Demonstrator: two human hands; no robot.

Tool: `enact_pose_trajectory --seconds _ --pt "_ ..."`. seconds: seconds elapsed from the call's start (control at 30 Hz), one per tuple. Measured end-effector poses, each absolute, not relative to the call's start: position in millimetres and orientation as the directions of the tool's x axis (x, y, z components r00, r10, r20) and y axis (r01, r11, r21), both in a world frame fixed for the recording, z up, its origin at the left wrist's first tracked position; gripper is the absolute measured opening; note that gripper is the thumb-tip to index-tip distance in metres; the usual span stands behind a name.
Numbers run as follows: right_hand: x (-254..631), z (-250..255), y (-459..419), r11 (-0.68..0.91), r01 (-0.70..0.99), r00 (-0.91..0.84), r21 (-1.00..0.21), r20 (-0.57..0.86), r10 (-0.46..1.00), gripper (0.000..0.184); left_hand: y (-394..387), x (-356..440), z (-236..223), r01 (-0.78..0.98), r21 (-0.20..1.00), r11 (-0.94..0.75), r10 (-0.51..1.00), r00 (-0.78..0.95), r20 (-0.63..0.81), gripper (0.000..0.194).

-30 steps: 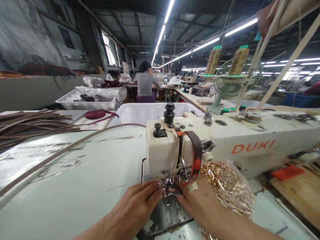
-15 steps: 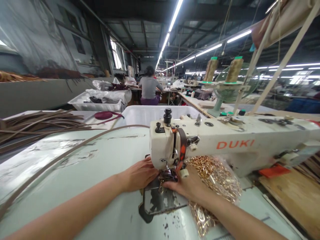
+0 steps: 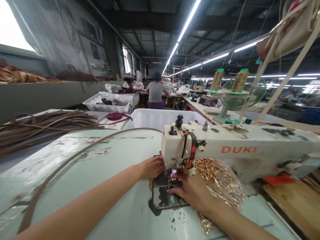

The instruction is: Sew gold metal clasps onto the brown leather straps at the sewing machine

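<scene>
A white sewing machine [image 3: 200, 143] marked DUKI stands in front of me, its needle area above a worn metal bed plate [image 3: 162, 196]. My left hand [image 3: 152, 167] reaches in from the left, its fingertips hidden behind the machine head. From the right, my right hand [image 3: 191, 187] comes to the presser foot, thumb and forefinger apart with a gap between them. The thumb tip lies beside a small gold snap hook [image 3: 168, 185] at the front of the foot; whether they touch is unclear. A long brown strap [image 3: 82, 150] curves over the table and passes behind the machine head.
A clear bag of gold hooks [image 3: 220, 183] lies right of the needle, under the machine arm. Brown straps [image 3: 50, 123] are piled at left, near a maroon roll [image 3: 114, 116]. Behind the table stands a white bin [image 3: 160, 115]; a person [image 3: 155, 91] sits farther off.
The view has shifted, moving the scene right in the picture. My right thumb and forefinger are farther apart at the foot. My left hand stays beside the machine head.
</scene>
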State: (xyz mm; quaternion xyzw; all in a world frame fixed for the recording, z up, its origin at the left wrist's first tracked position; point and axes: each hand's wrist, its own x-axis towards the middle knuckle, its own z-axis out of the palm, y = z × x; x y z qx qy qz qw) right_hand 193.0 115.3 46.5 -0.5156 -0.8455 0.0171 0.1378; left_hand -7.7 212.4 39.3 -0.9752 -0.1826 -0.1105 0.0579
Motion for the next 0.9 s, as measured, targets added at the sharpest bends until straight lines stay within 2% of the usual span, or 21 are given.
enact_pose_trajectory --seconds 0.07,0.17,0.23,0.3,0.57,0.73,0.83,0.9 --pt "192 46 107 0.625 0.78 -0.618 0.027 0.185 0.764 0.023 208 -10 38 0.359 -0.078 -0.93 0.33 0.909 0.253 0.029" --pt "187 50 100 0.757 0.601 -0.793 0.257 0.07 0.605 0.018 203 -12 35 0.379 -0.075 -0.922 0.344 0.894 0.286 0.032" --pt "181 55 99 0.782 0.519 -0.838 0.345 0.024 0.545 0.014 202 -13 34 0.398 -0.071 -0.915 0.36 0.882 0.305 0.035" --pt "176 59 100 0.795 0.47 -0.864 0.382 0.014 0.504 0.011 201 -14 33 0.411 -0.068 -0.909 0.371 0.874 0.315 0.036" --pt "162 65 103 0.781 0.486 -0.858 0.392 0.043 0.512 0.013 200 -12 36 0.45 -0.097 -0.888 0.404 0.863 0.304 0.028" --pt "187 58 104 0.727 0.562 -0.813 0.395 0.098 0.574 0.022 178 -17 46 0.542 -0.111 -0.833 0.502 0.825 0.261 0.02" --pt "206 54 108 0.68 0.686 -0.72 0.258 0.112 0.684 0.038 154 -24 47 0.645 -0.131 -0.753 0.609 0.759 0.23 0.027" --pt "212 54 112 0.611 0.785 -0.62 0.106 0.108 0.777 0.037 140 -26 48 0.71 -0.146 -0.689 0.677 0.703 0.219 0.027"
